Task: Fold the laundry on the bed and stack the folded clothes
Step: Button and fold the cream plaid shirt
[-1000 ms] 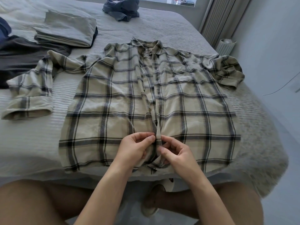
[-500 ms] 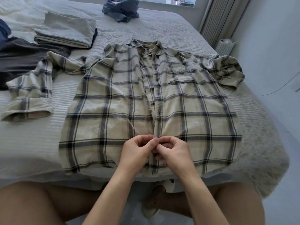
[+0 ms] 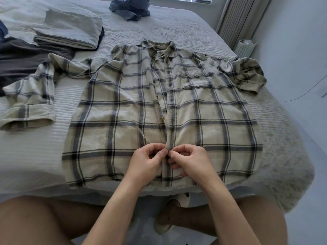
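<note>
Under my hands lies the bed (image 3: 185, 27), its pale ribbed cover running away from my pinch on every side. The plaid shirt (image 3: 123, 110) is spread flat on it, front up, collar far beyond my grip, one sleeve flung left, the other bunched right. Well beyond my grip to the left sits a folded grey stack (image 3: 70, 30), a dark garment (image 3: 21, 59) beside it, and a blue heap (image 3: 131, 7) farthest off. My left hand (image 3: 146, 165) and right hand (image 3: 191, 161) meet at the placket near the hem, fingers curled, each pinching the shirt's edge.
</note>
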